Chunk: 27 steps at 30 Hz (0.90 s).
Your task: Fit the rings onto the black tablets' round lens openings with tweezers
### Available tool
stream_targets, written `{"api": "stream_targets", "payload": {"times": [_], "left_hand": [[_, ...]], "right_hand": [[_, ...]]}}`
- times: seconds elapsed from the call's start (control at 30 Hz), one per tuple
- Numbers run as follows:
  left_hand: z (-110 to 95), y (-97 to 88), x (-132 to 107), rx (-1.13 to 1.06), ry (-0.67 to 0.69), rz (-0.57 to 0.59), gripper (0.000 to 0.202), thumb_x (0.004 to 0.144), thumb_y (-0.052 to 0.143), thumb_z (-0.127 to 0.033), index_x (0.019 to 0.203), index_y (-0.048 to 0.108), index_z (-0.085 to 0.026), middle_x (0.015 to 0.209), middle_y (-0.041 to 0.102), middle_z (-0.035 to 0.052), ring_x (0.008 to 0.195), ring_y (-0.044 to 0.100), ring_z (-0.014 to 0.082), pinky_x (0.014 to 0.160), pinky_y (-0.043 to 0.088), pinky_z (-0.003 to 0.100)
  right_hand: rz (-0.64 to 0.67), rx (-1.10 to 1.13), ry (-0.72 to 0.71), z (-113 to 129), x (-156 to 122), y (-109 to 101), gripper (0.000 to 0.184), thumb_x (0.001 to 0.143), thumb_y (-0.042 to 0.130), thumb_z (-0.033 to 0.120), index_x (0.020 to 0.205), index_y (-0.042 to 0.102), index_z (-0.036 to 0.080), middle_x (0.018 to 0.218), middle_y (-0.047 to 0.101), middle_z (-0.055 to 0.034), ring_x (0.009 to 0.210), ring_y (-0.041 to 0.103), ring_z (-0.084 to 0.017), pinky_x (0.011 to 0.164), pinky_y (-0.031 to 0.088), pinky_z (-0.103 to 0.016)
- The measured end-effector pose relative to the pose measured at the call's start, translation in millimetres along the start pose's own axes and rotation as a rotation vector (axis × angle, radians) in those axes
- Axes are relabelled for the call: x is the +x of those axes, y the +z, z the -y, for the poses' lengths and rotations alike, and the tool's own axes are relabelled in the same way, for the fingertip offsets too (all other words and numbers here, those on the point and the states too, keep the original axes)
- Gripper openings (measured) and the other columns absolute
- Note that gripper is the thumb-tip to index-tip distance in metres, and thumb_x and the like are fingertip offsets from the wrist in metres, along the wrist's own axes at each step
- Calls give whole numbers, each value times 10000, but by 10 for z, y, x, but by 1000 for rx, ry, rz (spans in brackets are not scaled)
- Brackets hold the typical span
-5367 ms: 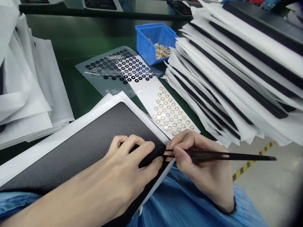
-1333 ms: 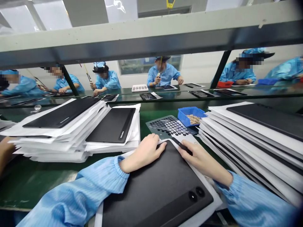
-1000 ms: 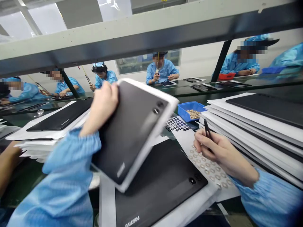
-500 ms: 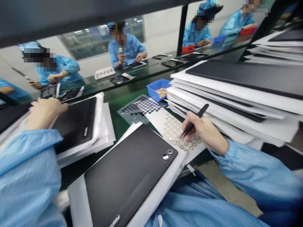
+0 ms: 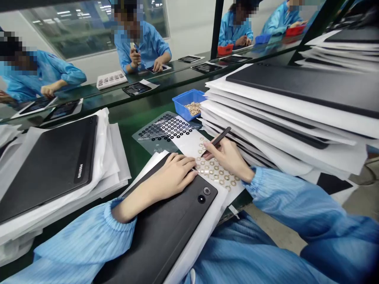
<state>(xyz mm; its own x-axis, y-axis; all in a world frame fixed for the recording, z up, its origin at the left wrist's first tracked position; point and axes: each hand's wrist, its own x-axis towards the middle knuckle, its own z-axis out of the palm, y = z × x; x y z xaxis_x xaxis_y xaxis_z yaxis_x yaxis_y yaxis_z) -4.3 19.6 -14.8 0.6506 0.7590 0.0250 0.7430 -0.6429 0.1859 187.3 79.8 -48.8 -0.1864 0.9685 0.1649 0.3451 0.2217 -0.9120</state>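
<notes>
A black tablet back [image 5: 166,232] lies slantwise before me on white sheets, with two round camera spots [image 5: 204,194] near its right corner. My left hand [image 5: 170,173] rests over its upper edge, fingers stretched out, the tips reaching the edge of a sheet of tan rings [image 5: 217,175]. Black tweezers [image 5: 220,136] are pinched in my right hand [image 5: 229,157], their points down at that sheet. Whether a ring is between the points I cannot make out. Beyond lies a clear sheet of black rings [image 5: 174,127], partly over the white backing.
Tablets layered with white sheets form a stack at left [image 5: 56,169] and a taller stack at right [image 5: 284,114]. A blue bin [image 5: 183,107] holds small tan pieces. Across the glossy green line [image 5: 166,88], several co-workers in blue handle parts.
My left hand has come from the left stack to the tablet in front of me. My right hand with the tweezers has moved left and up across the ring sheet. The view has shifted.
</notes>
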Motion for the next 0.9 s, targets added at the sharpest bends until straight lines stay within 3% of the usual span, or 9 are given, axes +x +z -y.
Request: {"api": "stream_targets", "payload": {"times": [0.2, 0.33, 0.47, 0.57, 0.7, 0.9], "left_hand": [[-3, -40, -2, 0, 12, 11, 381, 1015, 316, -322, 1157, 604, -118, 1262, 598, 121, 1148, 524, 238, 1010, 341, 419], [21, -5, 25, 8, 23, 6, 380, 1015, 317, -320, 1139, 616, -122, 1240, 610, 113, 1113, 543, 236, 994, 357, 422], [42, 11, -15, 16, 22, -42, 403, 1008, 329, -333, 1194, 592, -91, 1256, 598, 131, 1181, 493, 262, 1050, 348, 434], [-69, -26, -167, 11, 1, -96, 408, 993, 364, -316, 1256, 541, -59, 1319, 534, 165, 1265, 427, 280, 1093, 342, 435], [-346, -57, -467, -79, 6, -125, 329, 978, 394, -244, 1258, 496, -103, 1325, 501, 144, 1269, 434, 215, 1082, 396, 371], [-513, 44, -626, -37, 98, -76, 324, 958, 449, -228, 1274, 516, -205, 1297, 519, 118, 1321, 358, 316, 1075, 333, 604]], "right_hand": [[2, 9, -13, -40, 16, 8, 272, 832, 628, 418, 772, 587, 155, 631, 704, -62, 596, 714, -214, 534, 567, -272], [23, 300, 7, 63, -60, -29, 350, 749, 702, 496, 765, 580, 169, 633, 688, -33, 569, 694, -184, 562, 592, -280], [121, 532, 69, 201, -377, -98, 344, 757, 707, 487, 766, 544, 185, 606, 654, 10, 501, 658, -150, 483, 578, -259], [133, 656, 165, 209, -662, -94, 306, 834, 639, 459, 786, 490, 196, 590, 620, 38, 436, 616, -122, 380, 527, -226], [77, 698, 182, 155, -855, -11, 273, 892, 569, 441, 815, 446, 210, 542, 585, 64, 396, 578, -101, 354, 490, -203], [11, 622, 184, 141, -874, 49, 238, 906, 543, 433, 842, 421, 240, 508, 550, 80, 364, 544, -100, 357, 472, -218]]}}
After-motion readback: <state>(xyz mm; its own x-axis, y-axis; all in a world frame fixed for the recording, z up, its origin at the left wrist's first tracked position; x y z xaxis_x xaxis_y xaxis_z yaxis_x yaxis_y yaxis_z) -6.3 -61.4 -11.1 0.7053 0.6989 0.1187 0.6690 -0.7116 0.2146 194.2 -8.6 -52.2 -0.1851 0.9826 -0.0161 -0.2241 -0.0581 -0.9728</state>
